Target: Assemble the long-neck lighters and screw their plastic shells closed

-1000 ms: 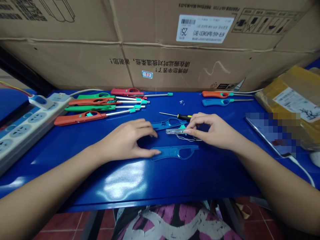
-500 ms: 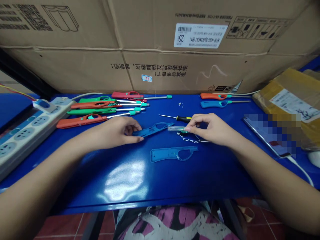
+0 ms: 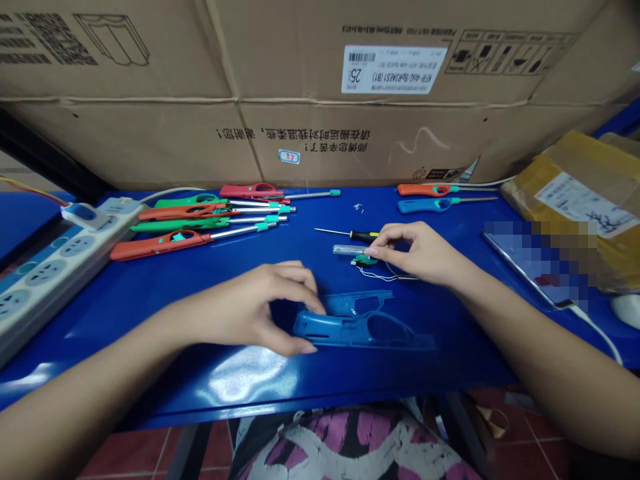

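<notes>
The left hand (image 3: 267, 300) gripped a blue shell half (image 3: 345, 328) at five o'clock; a slip could have knocked the second half (image 3: 340, 304) beyond. At three, the right hand (image 3: 423, 253) pinched a clear tube (image 3: 347, 249); a sweep might have snagged white wires (image 3: 373, 275).

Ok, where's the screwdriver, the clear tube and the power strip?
Screwdriver (image 3: 359, 235), head view: black handle.
Clear tube (image 3: 349, 250), head view: exposed side.
Power strip (image 3: 60, 259), head view: white face between sockets.

Casing halves (image 3: 327, 328) sat below the frame's centre, a screwdriver (image 3: 361, 235) above them, lighters (image 3: 163, 248) left of it, a power strip (image 3: 47, 270) far left, a phone (image 3: 523, 265) right.
</notes>
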The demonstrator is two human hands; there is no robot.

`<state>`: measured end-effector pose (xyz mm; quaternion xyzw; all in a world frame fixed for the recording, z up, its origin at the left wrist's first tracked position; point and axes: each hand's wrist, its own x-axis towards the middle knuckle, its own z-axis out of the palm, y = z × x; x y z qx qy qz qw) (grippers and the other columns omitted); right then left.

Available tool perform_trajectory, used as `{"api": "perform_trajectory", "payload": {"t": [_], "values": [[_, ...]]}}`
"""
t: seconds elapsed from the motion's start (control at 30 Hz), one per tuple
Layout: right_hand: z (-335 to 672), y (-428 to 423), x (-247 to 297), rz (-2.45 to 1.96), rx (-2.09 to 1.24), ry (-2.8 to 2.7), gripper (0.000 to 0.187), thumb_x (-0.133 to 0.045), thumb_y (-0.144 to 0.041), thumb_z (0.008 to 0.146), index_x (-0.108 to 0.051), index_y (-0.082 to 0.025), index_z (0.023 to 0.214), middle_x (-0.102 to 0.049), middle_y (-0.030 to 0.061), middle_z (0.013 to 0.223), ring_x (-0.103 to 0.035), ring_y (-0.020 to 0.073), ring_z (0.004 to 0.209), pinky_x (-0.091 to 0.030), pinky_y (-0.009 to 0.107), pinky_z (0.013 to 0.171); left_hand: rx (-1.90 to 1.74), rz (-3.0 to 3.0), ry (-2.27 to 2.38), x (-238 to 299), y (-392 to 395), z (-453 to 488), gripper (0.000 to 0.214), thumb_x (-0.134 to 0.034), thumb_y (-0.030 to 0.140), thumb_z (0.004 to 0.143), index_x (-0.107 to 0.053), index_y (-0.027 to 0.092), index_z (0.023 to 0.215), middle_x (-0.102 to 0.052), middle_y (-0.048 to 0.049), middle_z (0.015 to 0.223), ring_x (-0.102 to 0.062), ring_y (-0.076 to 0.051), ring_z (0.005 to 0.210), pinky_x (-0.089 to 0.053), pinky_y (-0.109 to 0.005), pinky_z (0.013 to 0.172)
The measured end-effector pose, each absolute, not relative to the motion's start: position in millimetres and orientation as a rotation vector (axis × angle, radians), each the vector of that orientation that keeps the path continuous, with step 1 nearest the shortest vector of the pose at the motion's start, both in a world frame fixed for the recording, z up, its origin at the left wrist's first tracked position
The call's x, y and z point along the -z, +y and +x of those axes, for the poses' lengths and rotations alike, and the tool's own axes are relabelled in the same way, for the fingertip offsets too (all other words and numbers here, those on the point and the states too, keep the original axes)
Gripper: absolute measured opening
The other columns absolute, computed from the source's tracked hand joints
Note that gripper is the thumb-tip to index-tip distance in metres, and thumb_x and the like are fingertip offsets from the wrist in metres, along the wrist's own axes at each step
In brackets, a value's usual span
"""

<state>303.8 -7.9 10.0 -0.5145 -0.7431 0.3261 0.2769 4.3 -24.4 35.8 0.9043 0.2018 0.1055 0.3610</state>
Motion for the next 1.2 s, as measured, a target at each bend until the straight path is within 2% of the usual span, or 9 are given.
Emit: {"api": "perform_trajectory", "payload": {"t": [0.1,0.3,0.57,0.93,1.1,1.2], "values": [[304,-8,-9,-1.376,-0.870,-2.008,0.026,-0.071,-0.042,0.081,-0.076,-0.017,0.077,-0.069,0.0045,0.077,-0.056,0.0166,0.069,-0.043,0.033,0.068,-0.357,2.483,0.484,-13,-31,19,0.033,-0.081,0.037,0.081,-0.075,0.024,0.110,-0.068,-0.0066,0.108,-0.062,-0.022,0.102,-0.050,-0.037,0.095],[303,-8,-10,-1.379,-0.854,-2.024,0.026,-0.070,-0.042,0.082,-0.076,-0.017,0.077,-0.068,0.0042,0.078,-0.056,0.0159,0.068,-0.042,0.033,0.068,-0.261,2.597,0.521,-9,-22,13,0.030,-0.073,0.037,0.088,-0.072,0.021,0.113,-0.069,-0.0073,0.113,-0.065,-0.023,0.103,-0.050,-0.038,0.095],[306,-6,-8,-1.378,-0.860,-1.994,0.032,-0.070,-0.048,0.082,-0.074,-0.017,0.076,-0.067,0.0043,0.077,-0.055,0.0156,0.067,-0.040,0.032,0.064,-0.177,2.660,0.725,-20,8,-18,0.028,-0.069,0.040,0.090,-0.072,0.021,0.110,-0.068,-0.0072,0.117,-0.067,-0.022,0.104,-0.054,-0.034,0.093],[312,-3,-13,-1.393,-0.816,-1.951,0.032,-0.073,-0.050,0.079,-0.071,-0.018,0.074,-0.066,0.0044,0.075,-0.054,0.0166,0.068,-0.043,0.033,0.066,-0.276,2.631,0.763,-13,15,-22,0.035,-0.065,0.040,0.091,-0.071,0.021,0.120,-0.068,-0.0099,0.131,-0.066,-0.026,0.117,-0.054,-0.043,0.104],[313,-5,-16,-1.402,-0.867,-1.987,0.035,-0.072,-0.053,0.079,-0.072,-0.018,0.074,-0.066,0.0036,0.075,-0.055,0.0160,0.067,-0.042,0.033,0.066,-0.312,2.788,0.709,-17,5,-15,0.030,-0.070,0.043,0.088,-0.075,0.022,0.108,-0.070,-0.0093,0.117,-0.065,-0.027,0.107,-0.052,-0.044,0.099],[314,-7,-18,-1.385,-0.989,-2.115,0.031,-0.070,-0.049,0.081,-0.073,-0.018,0.075,-0.066,0.0025,0.073,-0.054,0.0155,0.067,-0.042,0.032,0.065,-0.305,2.771,0.693,-13,-3,-6,0.029,-0.069,0.041,0.089,-0.074,0.022,0.111,-0.070,-0.0080,0.109,-0.065,-0.024,0.100,-0.052,-0.041,0.096]]}}
